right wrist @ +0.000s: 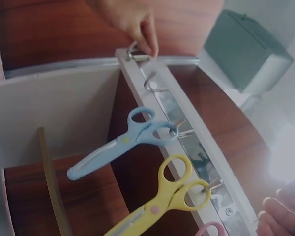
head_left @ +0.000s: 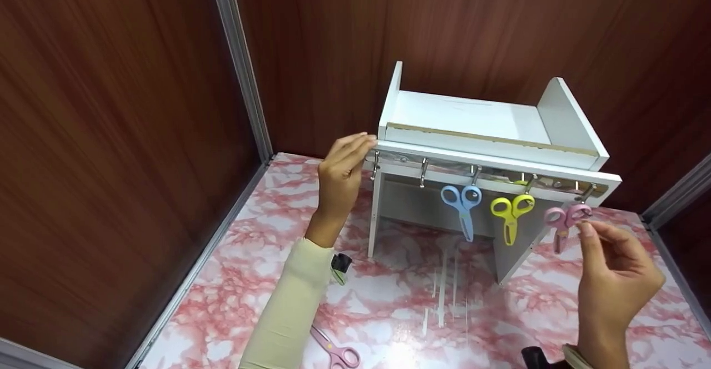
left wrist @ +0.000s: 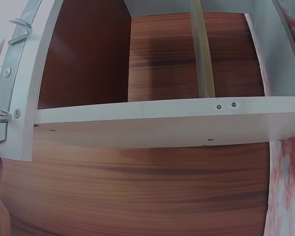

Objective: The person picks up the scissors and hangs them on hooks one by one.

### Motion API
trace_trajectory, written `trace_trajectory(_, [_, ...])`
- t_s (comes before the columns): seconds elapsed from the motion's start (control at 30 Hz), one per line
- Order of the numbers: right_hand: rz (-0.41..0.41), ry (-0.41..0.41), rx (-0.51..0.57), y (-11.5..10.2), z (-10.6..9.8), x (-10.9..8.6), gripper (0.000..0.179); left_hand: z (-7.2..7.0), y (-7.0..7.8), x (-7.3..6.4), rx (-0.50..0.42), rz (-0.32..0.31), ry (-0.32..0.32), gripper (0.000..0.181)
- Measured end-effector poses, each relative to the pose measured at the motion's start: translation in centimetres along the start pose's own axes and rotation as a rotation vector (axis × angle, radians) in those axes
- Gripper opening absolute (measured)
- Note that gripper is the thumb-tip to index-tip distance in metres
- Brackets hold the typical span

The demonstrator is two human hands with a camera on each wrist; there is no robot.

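My left hand (head_left: 340,177) grips the left end of the white shelf's front board (head_left: 500,166); its fingertips lie on the corner. My right hand (head_left: 616,274) is beside the pink scissors (head_left: 562,222), which hang by a handle loop from the rightmost hook. The thumb and index finger are close together; in the right wrist view they look apart from the scissors. Blue scissors (right wrist: 125,142) and yellow scissors (right wrist: 167,194) hang from neighbouring hooks, blades down. Two hooks nearer the left hand, one of them this metal hook (head_left: 424,173), carry nothing.
Another pair of pink scissors (head_left: 341,353) lies on the red-and-white marbled table (head_left: 222,291) near the left forearm. Brown wood-grain panels (head_left: 322,35) stand behind and to the sides. White streaks mark the tabletop before the shelf.
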State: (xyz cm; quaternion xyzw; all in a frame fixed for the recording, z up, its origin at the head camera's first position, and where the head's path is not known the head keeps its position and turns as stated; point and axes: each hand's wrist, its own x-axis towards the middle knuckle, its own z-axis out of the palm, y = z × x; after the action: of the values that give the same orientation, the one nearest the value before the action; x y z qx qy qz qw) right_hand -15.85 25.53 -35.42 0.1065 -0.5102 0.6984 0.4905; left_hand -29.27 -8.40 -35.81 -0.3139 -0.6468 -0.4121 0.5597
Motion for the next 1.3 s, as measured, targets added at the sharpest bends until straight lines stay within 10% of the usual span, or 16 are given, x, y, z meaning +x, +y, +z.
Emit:
trace_trajectory(0.4, [-0.137, -0.001, -0.252, 0.9, 0.4, 1.7, 0.012, -0.1, -0.3, -0.1, -0.008, 0.005, 0.016, 0.018])
trace_trajectory(0.83, [-0.142, 0.088, -0.227, 1.5, 0.1, 3.3, 0.018, 0.0, -0.3, 0.0, -0.01, -0.002, 0.004, 0.018])
trace_trajectory(1.07, [-0.218, -0.01, -0.41, 1.3, 0.0, 4.2, 0.021, -0.1, -0.3, 0.1, 0.0, 0.001, 0.003, 0.018])
trace_trajectory(1.3, [-0.129, 0.005, -0.456, 1.5, 0.0, 4.6, 0.025, -0.1, -0.4, 0.0, 0.004, 0.009, 0.001, 0.017])
